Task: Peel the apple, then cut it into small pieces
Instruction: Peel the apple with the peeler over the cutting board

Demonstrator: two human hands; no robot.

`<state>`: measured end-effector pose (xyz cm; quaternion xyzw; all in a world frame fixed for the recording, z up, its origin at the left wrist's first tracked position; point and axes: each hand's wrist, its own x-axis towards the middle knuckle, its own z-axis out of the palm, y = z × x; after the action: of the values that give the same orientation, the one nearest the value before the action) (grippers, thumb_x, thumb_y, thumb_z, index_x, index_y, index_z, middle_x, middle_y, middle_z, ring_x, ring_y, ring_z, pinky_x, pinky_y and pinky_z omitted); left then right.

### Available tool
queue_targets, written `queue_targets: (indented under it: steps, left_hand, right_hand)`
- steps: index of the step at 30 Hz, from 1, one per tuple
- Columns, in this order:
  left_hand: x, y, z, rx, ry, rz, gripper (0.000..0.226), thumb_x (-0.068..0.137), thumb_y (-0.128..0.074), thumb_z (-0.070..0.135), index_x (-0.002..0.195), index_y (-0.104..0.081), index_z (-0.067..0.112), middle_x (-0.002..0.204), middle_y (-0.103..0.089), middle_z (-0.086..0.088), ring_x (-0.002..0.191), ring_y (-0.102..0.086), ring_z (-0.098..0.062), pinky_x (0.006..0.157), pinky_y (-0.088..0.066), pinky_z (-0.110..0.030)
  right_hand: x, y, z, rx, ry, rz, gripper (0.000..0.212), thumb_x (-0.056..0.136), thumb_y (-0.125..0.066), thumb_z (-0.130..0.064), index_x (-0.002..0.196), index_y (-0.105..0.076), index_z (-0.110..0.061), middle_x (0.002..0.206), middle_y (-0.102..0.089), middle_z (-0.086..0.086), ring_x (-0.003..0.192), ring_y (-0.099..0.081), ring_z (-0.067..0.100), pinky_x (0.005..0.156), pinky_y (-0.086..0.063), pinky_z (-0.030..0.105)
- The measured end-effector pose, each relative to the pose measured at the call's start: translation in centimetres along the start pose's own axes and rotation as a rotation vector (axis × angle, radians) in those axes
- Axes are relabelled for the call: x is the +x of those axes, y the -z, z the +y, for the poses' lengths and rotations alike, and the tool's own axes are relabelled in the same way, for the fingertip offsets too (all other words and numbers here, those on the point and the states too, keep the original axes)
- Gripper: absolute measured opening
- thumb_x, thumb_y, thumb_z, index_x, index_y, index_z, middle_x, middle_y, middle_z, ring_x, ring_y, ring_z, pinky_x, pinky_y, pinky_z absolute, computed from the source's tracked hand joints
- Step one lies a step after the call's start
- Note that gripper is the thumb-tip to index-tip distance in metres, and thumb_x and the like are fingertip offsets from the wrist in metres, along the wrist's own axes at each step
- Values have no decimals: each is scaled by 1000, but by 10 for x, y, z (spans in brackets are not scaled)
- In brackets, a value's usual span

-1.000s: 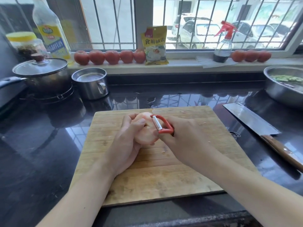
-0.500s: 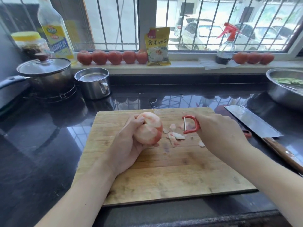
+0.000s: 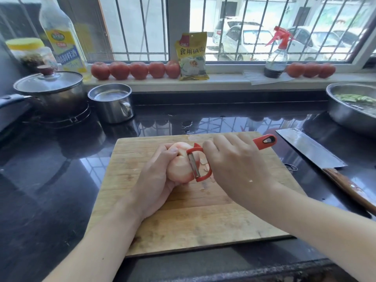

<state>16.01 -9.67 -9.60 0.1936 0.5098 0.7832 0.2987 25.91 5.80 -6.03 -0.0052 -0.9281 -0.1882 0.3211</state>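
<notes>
Bright window daylight, wide-angle edge distortion

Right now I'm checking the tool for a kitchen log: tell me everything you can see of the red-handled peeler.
The red plastic Y-shaped peeler has a curved red yoke carrying a narrow steel blade, and a flat handle ending in a dark hanging hole. The right hand grips the handle, hiding its middle. The blade lies against the right side of the pale, mostly peeled apple, which the left hand holds above the wooden cutting board.
</notes>
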Motion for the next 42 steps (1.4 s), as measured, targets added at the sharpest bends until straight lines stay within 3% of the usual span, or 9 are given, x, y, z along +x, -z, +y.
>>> queue_targets:
  steps: [4, 6, 9, 15, 21, 25, 29, 34, 42]
  left_hand:
    - [0, 1, 1, 20, 10, -19, 49, 95, -54, 33, 129, -51, -3, 112, -62, -35, 86, -59, -36, 59, -47, -37]
    - [-1, 3, 1, -3, 11, -29, 44, 95, -53, 33, 124, -54, 0, 101, -65, -31, 79, -60, -35, 55, -46, -35]
    - [1, 4, 2, -25, 15, -32, 37, 96, -53, 30, 123, -56, 6, 98, -67, -19, 81, -61, -35, 55, -50, -36]
    - [1, 5, 6, -113, 53, -95, 32, 101, -50, 27, 124, -59, 7, 107, -68, -17, 94, -64, -34, 65, -58, -36]
    - [3, 7, 7, -143, 34, -98, 36, 98, -55, 31, 127, -59, 9, 114, -67, -15, 98, -67, -28, 80, -57, -40]
    - [1, 2, 5, -81, 1, -103, 33, 106, -47, 27, 131, -56, 8, 120, -66, -17, 102, -65, -27, 85, -52, -45]
    - [1, 4, 3, -81, -29, -69, 50, 104, -52, 32, 141, -49, -1, 124, -65, -23, 111, -63, -30, 95, -49, -44]
    - [2, 4, 0, -77, -56, -49, 55, 99, -55, 30, 142, -47, -3, 131, -63, -27, 114, -63, -32, 95, -52, -41]
    - [2, 5, 2, -78, -28, -86, 50, 102, -50, 26, 143, -48, -2, 137, -59, -29, 123, -60, -36, 110, -43, -51]
  right_hand:
    - [0, -7, 9, -13, -25, -21, 31, 86, -30, 5, 80, -55, -13, 69, -53, 5, 61, -47, 26, 60, -35, 38]
    - [-7, -14, 24, -69, -51, -117, 33, 87, -27, 4, 84, -55, -13, 73, -55, 5, 64, -46, 25, 63, -33, 37]
    - [-22, -16, 44, -87, -181, -175, 17, 86, -59, 1, 93, -60, -14, 81, -61, 3, 73, -55, 26, 70, -35, 35]
    - [-31, -14, 43, -150, -181, -336, 47, 68, -58, 1, 112, -60, -15, 95, -55, 6, 89, -52, 28, 78, -24, 36]
    - [-19, 3, 26, 93, -179, -183, 11, 88, -62, -8, 94, -59, -17, 87, -59, 2, 80, -55, 25, 76, -44, 38]
    - [-6, 11, -7, 149, -116, -51, 20, 80, -40, -1, 80, -52, -17, 74, -55, 4, 66, -52, 29, 63, -39, 39]
    - [3, 3, -22, 97, -148, -25, 27, 83, -28, -2, 81, -50, -17, 71, -51, 3, 63, -47, 26, 61, -39, 39]
    - [-1, -11, -18, 93, -199, 78, 27, 85, -31, 1, 77, -52, -15, 66, -51, 5, 58, -47, 27, 57, -38, 39]
    - [-2, -21, -2, 117, -136, 37, 19, 82, -55, 5, 80, -53, -15, 71, -55, 4, 61, -50, 26, 59, -39, 37]
